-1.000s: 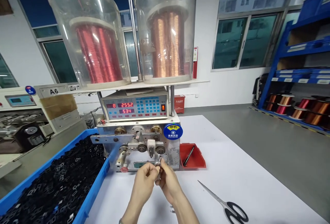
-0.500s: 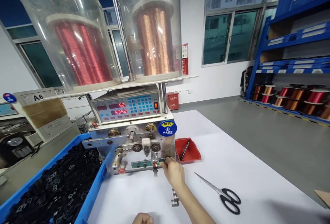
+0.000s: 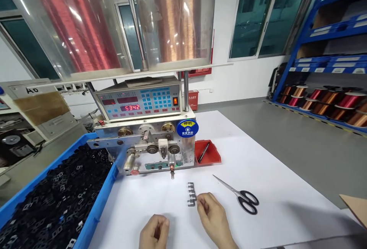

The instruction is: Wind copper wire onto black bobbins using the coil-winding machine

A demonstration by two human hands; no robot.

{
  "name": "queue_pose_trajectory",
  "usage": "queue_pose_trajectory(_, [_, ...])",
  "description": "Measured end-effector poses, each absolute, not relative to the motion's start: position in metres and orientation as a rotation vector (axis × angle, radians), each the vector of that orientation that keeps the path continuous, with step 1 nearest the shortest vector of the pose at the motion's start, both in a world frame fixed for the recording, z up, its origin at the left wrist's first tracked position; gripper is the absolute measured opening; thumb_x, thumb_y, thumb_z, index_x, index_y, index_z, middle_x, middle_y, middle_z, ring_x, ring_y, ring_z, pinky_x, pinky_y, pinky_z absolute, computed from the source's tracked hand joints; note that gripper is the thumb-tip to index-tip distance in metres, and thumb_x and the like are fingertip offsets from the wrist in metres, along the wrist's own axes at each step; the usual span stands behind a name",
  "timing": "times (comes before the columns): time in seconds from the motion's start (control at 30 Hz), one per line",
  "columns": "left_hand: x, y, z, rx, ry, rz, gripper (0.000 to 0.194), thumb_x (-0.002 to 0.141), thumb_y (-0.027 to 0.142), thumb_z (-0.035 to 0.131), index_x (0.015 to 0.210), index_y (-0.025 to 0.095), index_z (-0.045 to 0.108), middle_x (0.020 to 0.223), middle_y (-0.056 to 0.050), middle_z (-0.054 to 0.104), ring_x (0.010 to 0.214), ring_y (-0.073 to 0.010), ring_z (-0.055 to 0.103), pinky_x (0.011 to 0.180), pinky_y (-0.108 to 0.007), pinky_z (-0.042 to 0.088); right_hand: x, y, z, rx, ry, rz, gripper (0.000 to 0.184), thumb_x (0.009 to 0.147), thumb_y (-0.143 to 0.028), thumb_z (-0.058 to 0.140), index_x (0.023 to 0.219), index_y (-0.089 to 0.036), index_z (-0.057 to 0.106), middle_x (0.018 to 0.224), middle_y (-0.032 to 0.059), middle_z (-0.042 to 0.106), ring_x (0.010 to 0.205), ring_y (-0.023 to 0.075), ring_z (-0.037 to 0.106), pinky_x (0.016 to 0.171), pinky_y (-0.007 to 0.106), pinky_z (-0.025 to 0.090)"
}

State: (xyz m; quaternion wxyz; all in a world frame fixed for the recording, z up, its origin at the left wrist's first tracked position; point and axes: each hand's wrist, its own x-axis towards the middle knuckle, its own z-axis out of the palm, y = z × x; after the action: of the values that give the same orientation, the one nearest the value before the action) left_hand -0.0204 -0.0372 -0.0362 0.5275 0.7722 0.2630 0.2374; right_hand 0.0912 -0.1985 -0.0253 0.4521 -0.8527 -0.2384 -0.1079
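Low on the white tabletop, my left hand [image 3: 155, 232] is curled, thumb against the fingers; whatever it may hold is hidden. My right hand [image 3: 213, 218] has its fingers bent in beside a short row of small grey metal pieces [image 3: 191, 194], its fingertips close to the row's right side. What lies in those fingers, if anything, I cannot make out. Beyond the hands stands a coil winding machine [image 3: 146, 142], with a copper coil [image 3: 172, 167] on its projecting spindle. Its display reads 5342. Black-handled scissors [image 3: 237, 193] lie open to the right of my right hand.
At left is a blue bin [image 3: 106, 188] full of small black plastic parts [image 3: 57, 191]. A red tray [image 3: 213, 156] with a black pen stands beside the machine. Red wire [image 3: 77, 23] and copper wire [image 3: 177, 20] spools sit above it in clear covers.
My right hand has left the machine's front near the spindle and come back toward me, beside the metal pieces. My left hand has come further into view. The upper display reading 5.2 has changed.
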Motion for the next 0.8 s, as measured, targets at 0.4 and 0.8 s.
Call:
queue_pose_trajectory(0.4, [-0.0225,-0.0349,-0.0403,1.851,0.551,0.553,0.042,0.076,0.057,0.051,0.056,0.02,0.048,0.048,0.006,0.032,0.045,-0.0105,0.03,0.045,-0.023,0.026,0.0838,-0.196,-0.0329,-2.259,-0.734,-0.161,0.015,0.08,-0.021,0.044,0.071,-0.022,0.055,0.063,0.0002,0.056,0.059,0.0155,0.055,0.055,0.026,0.043])
queue_pose_trajectory(0.8, [-0.0217,-0.0345,-0.0425,1.894,0.543,0.562,0.043,0.077,0.057,0.05,0.056,0.02,0.047,0.049,0.007,0.028,0.045,-0.0099,0.027,0.045,-0.022,0.025,0.0843,-0.1975,-0.0339,-2.214,-0.737,-0.198,0.015,0.08,-0.02,0.044,0.071,-0.022,0.056,0.06,-0.001,0.055,0.055,0.0145,0.054,0.052,0.024,0.043])
